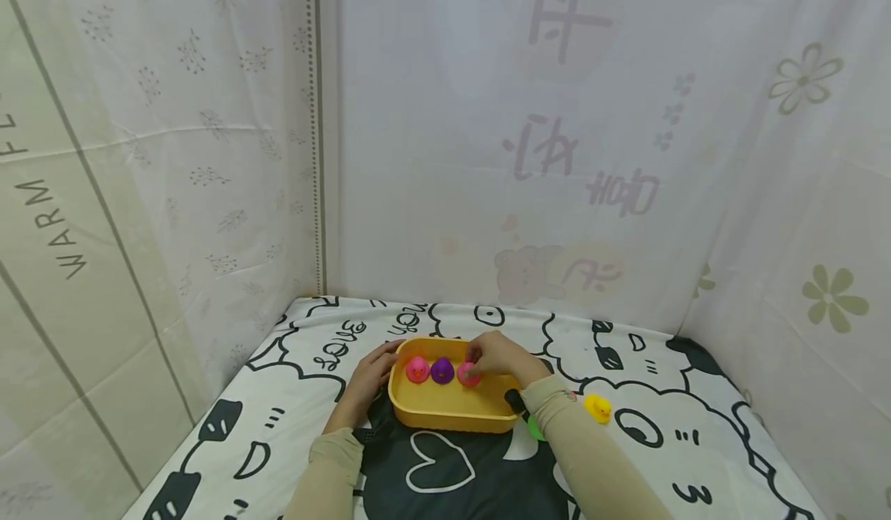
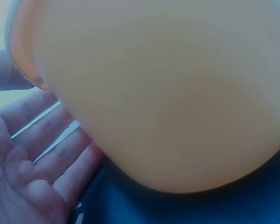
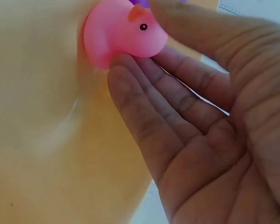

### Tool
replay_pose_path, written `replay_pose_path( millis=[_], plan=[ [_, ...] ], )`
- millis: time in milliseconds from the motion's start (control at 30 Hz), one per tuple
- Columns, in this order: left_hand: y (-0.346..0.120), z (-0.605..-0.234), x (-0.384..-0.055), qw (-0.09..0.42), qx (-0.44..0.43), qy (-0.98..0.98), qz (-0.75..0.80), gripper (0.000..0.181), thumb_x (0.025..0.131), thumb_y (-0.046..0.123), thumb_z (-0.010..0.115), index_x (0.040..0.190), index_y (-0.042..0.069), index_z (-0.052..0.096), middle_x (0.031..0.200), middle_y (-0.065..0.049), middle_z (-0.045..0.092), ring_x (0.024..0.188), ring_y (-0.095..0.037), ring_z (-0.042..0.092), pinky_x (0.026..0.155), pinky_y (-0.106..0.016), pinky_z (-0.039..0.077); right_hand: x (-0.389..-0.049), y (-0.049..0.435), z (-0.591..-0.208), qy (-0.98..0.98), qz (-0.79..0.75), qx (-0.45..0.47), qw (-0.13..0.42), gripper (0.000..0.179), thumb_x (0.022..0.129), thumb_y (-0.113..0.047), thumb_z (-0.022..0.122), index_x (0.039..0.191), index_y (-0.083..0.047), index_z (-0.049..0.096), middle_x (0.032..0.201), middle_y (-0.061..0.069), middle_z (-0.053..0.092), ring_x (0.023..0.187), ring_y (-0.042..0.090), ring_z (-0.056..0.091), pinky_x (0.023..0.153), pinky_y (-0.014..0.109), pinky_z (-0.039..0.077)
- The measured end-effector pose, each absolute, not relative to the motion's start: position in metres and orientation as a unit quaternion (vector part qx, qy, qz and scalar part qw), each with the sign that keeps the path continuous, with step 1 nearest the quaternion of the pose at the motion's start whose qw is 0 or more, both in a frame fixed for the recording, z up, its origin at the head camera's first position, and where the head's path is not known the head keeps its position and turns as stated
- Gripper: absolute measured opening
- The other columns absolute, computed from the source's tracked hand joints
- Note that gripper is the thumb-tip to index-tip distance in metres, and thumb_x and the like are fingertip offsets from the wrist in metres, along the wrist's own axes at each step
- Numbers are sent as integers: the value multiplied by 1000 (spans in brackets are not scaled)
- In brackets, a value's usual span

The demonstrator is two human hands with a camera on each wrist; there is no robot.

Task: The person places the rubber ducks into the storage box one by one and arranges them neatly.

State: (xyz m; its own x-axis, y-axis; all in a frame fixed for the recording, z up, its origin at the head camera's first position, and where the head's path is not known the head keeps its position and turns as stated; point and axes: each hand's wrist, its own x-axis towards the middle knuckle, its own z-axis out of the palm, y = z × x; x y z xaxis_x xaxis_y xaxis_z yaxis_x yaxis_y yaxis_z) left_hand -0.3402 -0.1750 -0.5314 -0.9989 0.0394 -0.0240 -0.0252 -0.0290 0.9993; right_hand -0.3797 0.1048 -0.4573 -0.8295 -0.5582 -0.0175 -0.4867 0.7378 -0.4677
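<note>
A yellow plastic tray (image 1: 455, 421) sits on the patterned cloth. My right hand (image 1: 500, 354) reaches into it and holds a pink rubber duck (image 1: 468, 375) between thumb and fingers. In the right wrist view this duck (image 3: 109, 35) shows its orange beak and one eye, with the fingertips at its body. To its left in the tray are a purple rubber duck (image 1: 442, 371) and another pink rubber duck (image 1: 418, 370). My left hand (image 1: 372, 377) rests at the tray's left side. In the left wrist view, its fingers (image 2: 53, 161) lie fairly straight against the outer wall.
A yellow rubber duck (image 1: 597, 408) is on the cloth right of the tray. Something green (image 1: 535, 428) shows partly behind my right forearm. White printed curtains (image 1: 529, 156) enclose the back and both sides of the cloth-covered surface (image 1: 278, 435).
</note>
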Motion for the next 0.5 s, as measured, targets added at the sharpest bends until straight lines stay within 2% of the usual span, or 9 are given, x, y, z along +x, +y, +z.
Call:
replay_pose_path(
  millis=[200, 500],
  plan=[
    [-175, -531, -338, 21, 15, 689, 724, 39, 100, 31, 57, 138, 20, 62, 137, -5, 60, 122, -21, 60, 106, -42, 47, -380, 108, -458, 928, -234, -274, 101, 23, 83, -12, 82, 104, -8, 75, 93, 0, 71, 83, 12, 63, 78, 31, 56],
    [-175, -531, -338, 19, 18, 694, 720, 40, 100, 33, 57, 138, 21, 62, 137, -7, 61, 123, -23, 59, 108, -43, 45, -383, 110, -462, 928, -231, -278, 92, 19, 84, -16, 81, 102, -12, 76, 92, -3, 70, 82, 12, 62, 77, 31, 55]
  ],
)
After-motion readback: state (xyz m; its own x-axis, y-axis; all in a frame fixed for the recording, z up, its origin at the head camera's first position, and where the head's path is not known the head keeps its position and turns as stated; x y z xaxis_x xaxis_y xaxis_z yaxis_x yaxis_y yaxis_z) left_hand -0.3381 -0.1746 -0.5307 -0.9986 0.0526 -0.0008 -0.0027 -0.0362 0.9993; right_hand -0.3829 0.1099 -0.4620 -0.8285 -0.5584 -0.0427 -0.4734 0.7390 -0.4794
